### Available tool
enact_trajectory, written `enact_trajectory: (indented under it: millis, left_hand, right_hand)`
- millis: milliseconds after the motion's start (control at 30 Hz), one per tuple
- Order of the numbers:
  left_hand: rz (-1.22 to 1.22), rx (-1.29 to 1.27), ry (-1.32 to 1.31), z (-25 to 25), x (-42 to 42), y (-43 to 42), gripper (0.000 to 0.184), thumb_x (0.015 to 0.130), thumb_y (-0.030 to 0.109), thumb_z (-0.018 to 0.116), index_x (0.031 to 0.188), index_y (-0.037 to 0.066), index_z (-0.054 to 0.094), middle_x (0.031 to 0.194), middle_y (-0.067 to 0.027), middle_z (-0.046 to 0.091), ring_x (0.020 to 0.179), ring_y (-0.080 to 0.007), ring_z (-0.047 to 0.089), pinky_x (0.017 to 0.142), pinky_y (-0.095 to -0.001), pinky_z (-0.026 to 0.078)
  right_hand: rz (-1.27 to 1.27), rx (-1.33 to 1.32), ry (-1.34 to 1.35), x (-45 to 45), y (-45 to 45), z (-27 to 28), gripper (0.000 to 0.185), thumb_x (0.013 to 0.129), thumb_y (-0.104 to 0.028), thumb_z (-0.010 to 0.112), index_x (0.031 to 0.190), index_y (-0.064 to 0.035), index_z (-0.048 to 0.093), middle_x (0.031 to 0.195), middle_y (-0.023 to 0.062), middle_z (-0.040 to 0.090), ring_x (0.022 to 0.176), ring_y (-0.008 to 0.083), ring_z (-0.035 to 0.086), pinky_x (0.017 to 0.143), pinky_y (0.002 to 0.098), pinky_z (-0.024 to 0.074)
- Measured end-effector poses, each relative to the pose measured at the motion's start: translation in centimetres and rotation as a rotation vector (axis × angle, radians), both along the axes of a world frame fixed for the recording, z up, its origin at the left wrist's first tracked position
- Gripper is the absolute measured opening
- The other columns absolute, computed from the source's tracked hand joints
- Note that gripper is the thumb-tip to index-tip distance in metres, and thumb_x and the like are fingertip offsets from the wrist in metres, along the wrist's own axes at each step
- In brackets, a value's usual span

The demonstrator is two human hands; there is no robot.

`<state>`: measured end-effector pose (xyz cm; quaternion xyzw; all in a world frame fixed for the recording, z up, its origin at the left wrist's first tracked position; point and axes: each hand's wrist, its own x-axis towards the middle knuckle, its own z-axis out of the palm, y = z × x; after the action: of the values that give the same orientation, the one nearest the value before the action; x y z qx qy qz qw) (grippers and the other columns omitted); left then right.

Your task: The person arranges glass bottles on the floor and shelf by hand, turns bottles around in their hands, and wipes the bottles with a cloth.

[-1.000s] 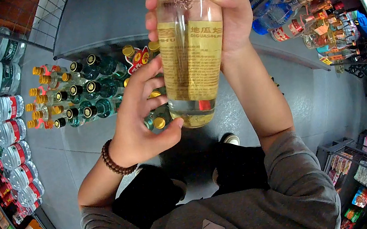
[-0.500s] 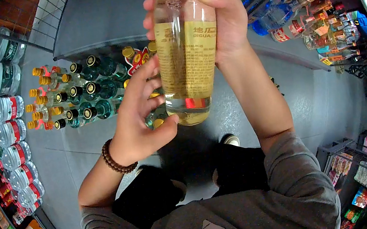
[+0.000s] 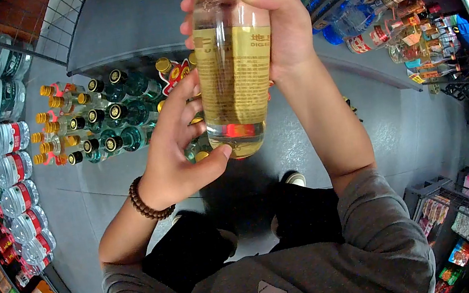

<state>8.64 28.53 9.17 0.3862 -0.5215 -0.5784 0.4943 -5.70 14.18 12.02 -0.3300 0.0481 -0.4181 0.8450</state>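
Clear bottle (image 3: 236, 76) runs out of view above.

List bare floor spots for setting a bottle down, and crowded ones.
Free: floor between right forearm and lower-right rack; also floor between left forearm and water-bottle row. Crowded: beyond the left hand, capped bottles fill the floor; upper-right bottles stand close.

The upper edge cuts off the top of the clear bottle (image 3: 231, 65), and the smaller print on its yellow label (image 3: 239, 79) is too fine to read. The tips of the left fingers (image 3: 184, 91) lie hidden behind it, and the left hand (image 3: 175, 155) covers some clustered bottles (image 3: 135, 136); dark trousers (image 3: 188, 244) mostly hide the shoes (image 3: 295, 179).
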Motion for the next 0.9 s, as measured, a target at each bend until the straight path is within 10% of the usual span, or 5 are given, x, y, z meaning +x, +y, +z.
enact_trajectory:
  millis: [367,433,900]
  left_hand:
    - [0.003,0.018,0.033,-0.3,0.1,-0.1,0.090,0.068,-0.009,0.064,0.143,0.003,0.015,0.140,-0.0110,0.030,0.125,-0.0251,0.040,0.092,-0.0361,0.043]
    - [0.002,-0.020,0.008,-0.2,0.1,-0.1,0.089,0.068,-0.008,0.065,0.142,0.003,0.016,0.141,-0.0113,0.030,0.123,-0.0252,0.040,0.093,-0.0367,0.043]
    - [-0.008,-0.064,-0.093,0.6,0.0,0.1,0.089,0.066,-0.005,0.068,0.142,0.005,0.023,0.133,-0.0097,0.035,0.117,-0.0227,0.044,0.093,-0.0370,0.043]
  right_hand:
    - [-0.081,-0.037,0.116,0.3,0.3,0.0,0.059,0.071,-0.021,0.062,0.123,-0.0050,0.042,0.097,0.0198,0.059,0.085,0.0334,0.061,0.075,0.0444,0.0528]
    - [-0.121,-0.122,0.245,0.3,0.3,-0.8,0.068,0.072,-0.045,0.051,0.115,0.0081,0.048,0.109,0.0225,0.056,0.094,0.0328,0.061,0.080,0.0440,0.0523]
    - [0.091,0.044,-0.174,0.0,-0.7,-1.9,0.070,0.068,-0.033,0.059,0.129,-0.0045,0.039,0.100,0.0229,0.057,0.085,0.0380,0.060,0.075,0.0480,0.0518]
